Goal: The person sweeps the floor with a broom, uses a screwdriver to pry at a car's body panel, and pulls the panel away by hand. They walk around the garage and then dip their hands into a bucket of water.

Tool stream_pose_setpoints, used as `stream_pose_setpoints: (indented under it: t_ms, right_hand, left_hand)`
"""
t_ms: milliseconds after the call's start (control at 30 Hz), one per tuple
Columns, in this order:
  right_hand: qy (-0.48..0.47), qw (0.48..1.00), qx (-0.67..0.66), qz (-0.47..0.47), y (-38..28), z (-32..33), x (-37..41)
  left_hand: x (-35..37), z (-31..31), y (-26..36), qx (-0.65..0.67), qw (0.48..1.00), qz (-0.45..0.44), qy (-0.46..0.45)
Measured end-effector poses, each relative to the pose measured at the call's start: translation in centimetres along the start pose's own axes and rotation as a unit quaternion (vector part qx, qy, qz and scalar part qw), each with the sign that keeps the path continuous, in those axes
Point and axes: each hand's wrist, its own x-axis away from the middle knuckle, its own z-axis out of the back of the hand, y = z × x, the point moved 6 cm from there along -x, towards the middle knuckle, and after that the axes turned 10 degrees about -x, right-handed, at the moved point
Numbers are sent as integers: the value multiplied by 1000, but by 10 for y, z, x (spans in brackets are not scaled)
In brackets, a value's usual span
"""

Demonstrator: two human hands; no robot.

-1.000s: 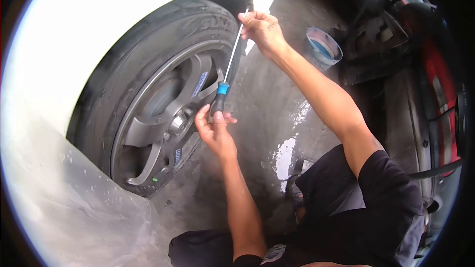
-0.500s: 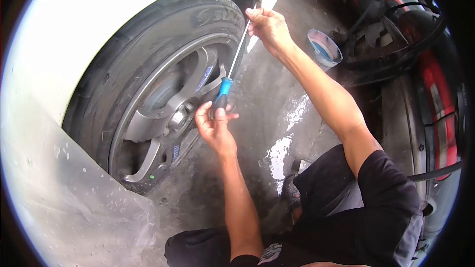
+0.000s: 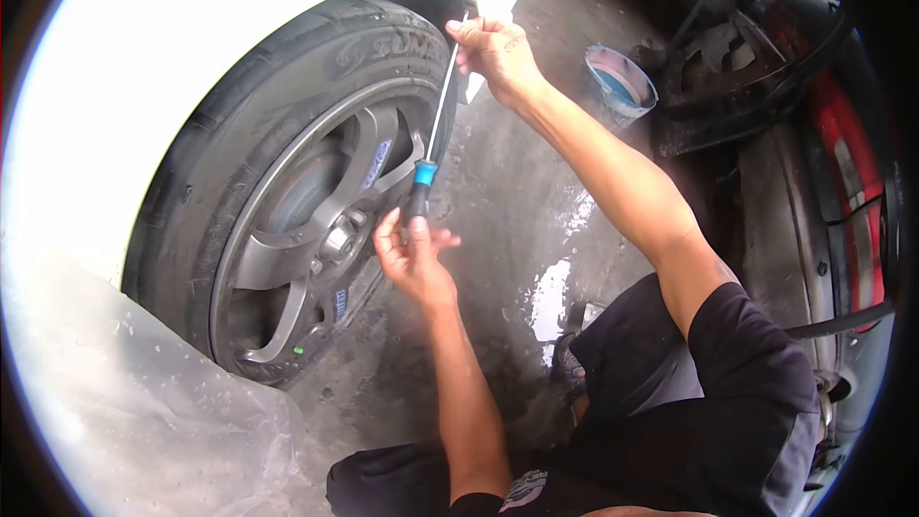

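A screwdriver [image 3: 424,172] with a blue and black handle and a long metal shaft slants upward beside the car wheel [image 3: 337,237]. The lower end of its handle is held by my left hand [image 3: 418,263], the thumb against it and the other fingers loosely curled. Up near the tip, my right hand [image 3: 498,53] pinches the shaft between thumb and fingers, close to the rear edge of the wheel arch. The black tire [image 3: 182,201] surrounds the grey spoked rim. Whether the tip touches anything is unclear.
A white car body [image 3: 191,29] rises above the wheel, with a translucent sheet [image 3: 191,402] at lower left. On the concrete floor [image 3: 498,191] stands a bucket [image 3: 620,86] with blue inside. Another wheel [image 3: 728,62] and a red vehicle part [image 3: 847,153] are at right.
The camera view has shifted slightly. The screwdriver handle and my right hand sit a little further left and lower in view, while my left hand has barely moved. Both grips remain.
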Motion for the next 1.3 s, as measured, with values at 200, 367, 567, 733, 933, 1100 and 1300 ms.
stream_pose_setpoints:
  t_ms: [200, 367, 567, 733, 933, 1100, 1300]
  right_hand:
    - [-47, 997, -37, -41, -5, -7, 9]
    - [-43, 999, -11, -22, -3, -1, 3]
    - [-23, 999, -15, -18, -2, -3, 3]
    - [-24, 999, -6, -24, -1, 0, -1]
    - [-12, 999, 13, -28, -2, 1, 1]
    - [-66, 995, -46, -55, -7, -4, 9]
    - [-35, 999, -8, -19, -1, 3, 0]
  left_hand:
    - [0, 5, -7, -64, 955, 284, -58]
    - [1, -13, -5, 8, 999, -23, -46]
    - [-5, 8, 3, -37, 991, 131, -20]
    - [2, 1, -4, 2, 961, 274, -19]
    - [-4, 1, -7, -4, 999, -3, -37]
    - [-3, 4, -16, -42, 966, 226, -115]
    - [2, -17, -10, -43, 993, 12, -109]
